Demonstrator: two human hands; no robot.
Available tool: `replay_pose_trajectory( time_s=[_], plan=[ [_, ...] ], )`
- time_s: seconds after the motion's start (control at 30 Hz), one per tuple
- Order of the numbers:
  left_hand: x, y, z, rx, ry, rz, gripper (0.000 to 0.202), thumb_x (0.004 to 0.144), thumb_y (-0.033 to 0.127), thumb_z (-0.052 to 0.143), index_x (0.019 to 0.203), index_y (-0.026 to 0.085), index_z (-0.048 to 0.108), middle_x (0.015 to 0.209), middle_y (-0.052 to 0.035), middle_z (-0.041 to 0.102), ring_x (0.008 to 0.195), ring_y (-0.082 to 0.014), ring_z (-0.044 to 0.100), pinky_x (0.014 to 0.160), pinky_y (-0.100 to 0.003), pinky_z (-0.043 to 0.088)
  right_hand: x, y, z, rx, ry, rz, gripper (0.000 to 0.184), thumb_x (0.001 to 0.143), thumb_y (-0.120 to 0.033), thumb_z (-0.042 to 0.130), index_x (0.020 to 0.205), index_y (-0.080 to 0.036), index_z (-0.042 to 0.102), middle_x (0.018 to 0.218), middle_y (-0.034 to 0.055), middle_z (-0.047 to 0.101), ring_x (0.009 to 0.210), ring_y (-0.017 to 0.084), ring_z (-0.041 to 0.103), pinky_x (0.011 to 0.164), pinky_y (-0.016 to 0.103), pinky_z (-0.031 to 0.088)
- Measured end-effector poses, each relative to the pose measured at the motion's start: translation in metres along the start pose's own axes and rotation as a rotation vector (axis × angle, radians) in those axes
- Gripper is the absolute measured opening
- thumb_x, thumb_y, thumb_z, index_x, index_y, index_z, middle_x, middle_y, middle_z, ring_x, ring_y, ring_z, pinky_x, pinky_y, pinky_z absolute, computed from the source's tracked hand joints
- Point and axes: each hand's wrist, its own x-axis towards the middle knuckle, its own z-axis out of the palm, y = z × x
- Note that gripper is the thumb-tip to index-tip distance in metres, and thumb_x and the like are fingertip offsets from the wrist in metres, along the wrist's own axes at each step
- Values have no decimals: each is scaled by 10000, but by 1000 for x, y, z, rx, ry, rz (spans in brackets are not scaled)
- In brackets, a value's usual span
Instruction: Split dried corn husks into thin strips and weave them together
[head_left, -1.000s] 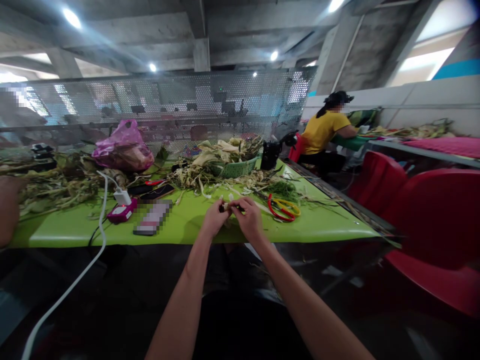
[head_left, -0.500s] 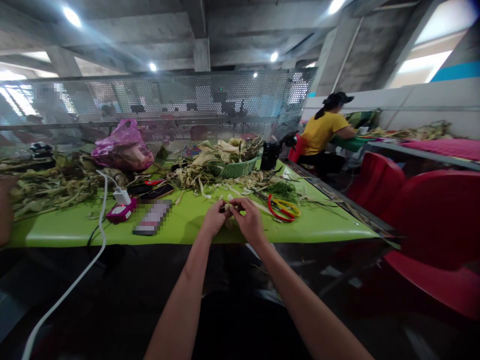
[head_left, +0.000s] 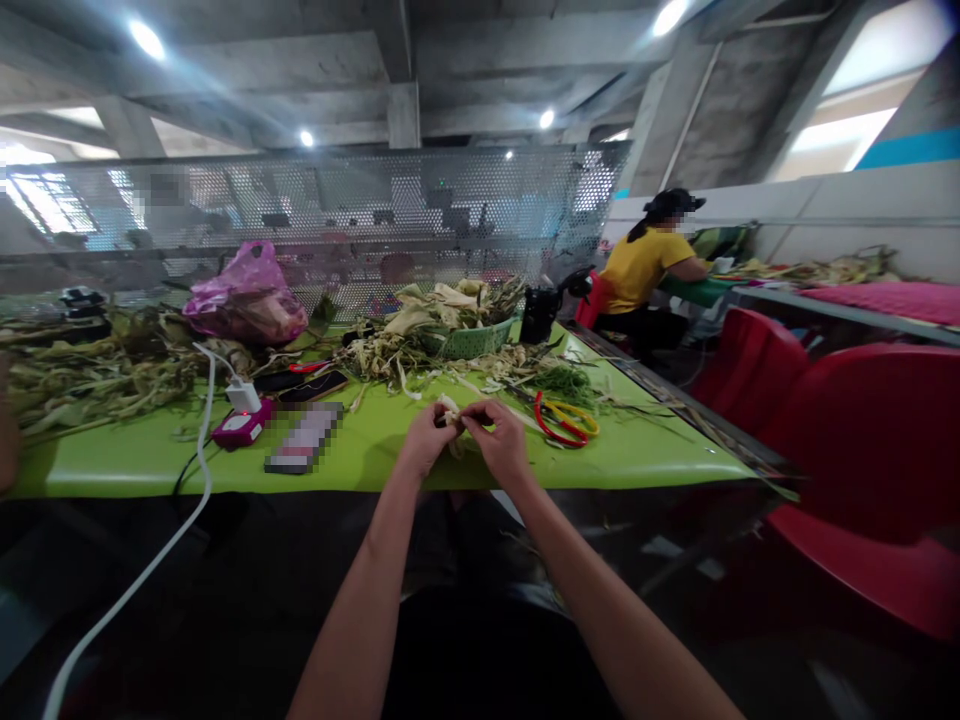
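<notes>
Both my hands meet above the near edge of the green table [head_left: 135, 462]. My left hand [head_left: 424, 438] and my right hand [head_left: 498, 440] are closed in a pinch on a small pale strip of dried husk [head_left: 451, 410] held between them. Fingers hide most of the piece. Red and yellow scissors [head_left: 564, 417] lie on the table just right of my right hand. A green basket [head_left: 469, 338] heaped with dried husks stands behind my hands.
Dried stalks and husks [head_left: 97, 370] cover the table's left and back. A pink plastic bag [head_left: 247, 297], a pink device with a white charger cable [head_left: 238, 425] and phones [head_left: 313, 385] lie at left. Red chairs [head_left: 870, 450] stand at right. A person in yellow [head_left: 645, 265] sits farther back.
My hands have stayed in place, with the fingers shifting slightly on the husk piece. The view has tilted a little.
</notes>
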Motion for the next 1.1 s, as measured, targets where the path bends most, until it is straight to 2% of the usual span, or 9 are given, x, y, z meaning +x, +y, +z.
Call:
replay_pose_trajectory(
  time_s=[0.1, 0.23, 0.3, 0.4, 0.5, 0.73, 0.93, 1.0, 1.1],
  plan=[
    [1, -2, 0, 19, -38, 21, 226, 610, 235, 673, 780, 142, 557, 707, 12, 576, 647, -99, 510, 657, -231, 400, 0, 2, 0, 53, -25, 31, 77, 749, -233, 595, 789, -189, 645, 761, 23, 607, 705, 160, 558, 676, 287, 451],
    [1, -5, 0, 47, -27, 37, 217, 615, 249, 680, 744, 154, 534, 667, 26, 551, 616, -96, 493, 624, -224, 391, 1, 7, 1, 182, 9, 169, 226, 747, -316, 615, 928, -182, 609, 715, -6, 576, 628, 139, 526, 599, 261, 430],
    [1, -5, 1, 66, -46, 42, 219, 625, 266, 681, 720, 158, 516, 640, 33, 534, 597, -92, 477, 601, -218, 377, 1, 10, 1, 192, -11, 207, 248, 751, -348, 618, 934, -179, 612, 689, -15, 560, 610, 132, 505, 585, 253, 412],
    [-1, -4, 1, 103, -78, 50, 215, 639, 276, 675, 705, 159, 507, 615, 39, 515, 583, -87, 457, 582, -211, 356, 2, 12, 2, 203, -19, 212, 189, 750, -350, 622, 815, -172, 619, 695, -8, 556, 640, 132, 494, 613, 251, 399],
    [-2, -1, 1, 119, -98, 38, 225, 624, 259, 685, 694, 161, 495, 589, 49, 487, 565, -82, 434, 558, -206, 330, 3, 10, 3, 291, 42, 216, 164, 751, -339, 615, 750, -177, 589, 682, -20, 525, 650, 127, 476, 633, 245, 389],
    [-5, 5, 3, 52, -97, 4, 261, 630, 295, 700, 710, 166, 487, 611, 46, 495, 584, -89, 443, 571, -211, 338, 3, 10, 3, 420, 91, 261, 194, 744, -364, 633, 797, -180, 601, 722, -14, 542, 685, 130, 484, 664, 243, 395],
    [-4, 4, 4, 33, -152, 37, 229, 685, 337, 678, 791, 156, 586, 699, 11, 556, 668, -110, 495, 623, -215, 372, 4, 12, 2, 408, 104, 277, 228, 750, -390, 628, 843, -184, 649, 817, 18, 622, 766, 158, 543, 734, 275, 428],
    [-4, 5, 4, -15, -113, 20, 243, 697, 360, 668, 820, 159, 608, 746, -8, 594, 712, -121, 523, 660, -219, 392, 4, 12, 2, 384, 76, 255, 251, 767, -390, 610, 904, -187, 664, 881, 36, 636, 811, 172, 559, 754, 290, 437],
    [-4, 9, 4, -121, 21, -25, 286, 677, 370, 687, 868, 170, 615, 802, -14, 629, 729, -120, 543, 676, -217, 407, 5, 12, 3, 327, 22, 230, 322, 761, -375, 613, 1027, -196, 645, 921, 45, 641, 808, 180, 572, 736, 302, 452]
  ],
)
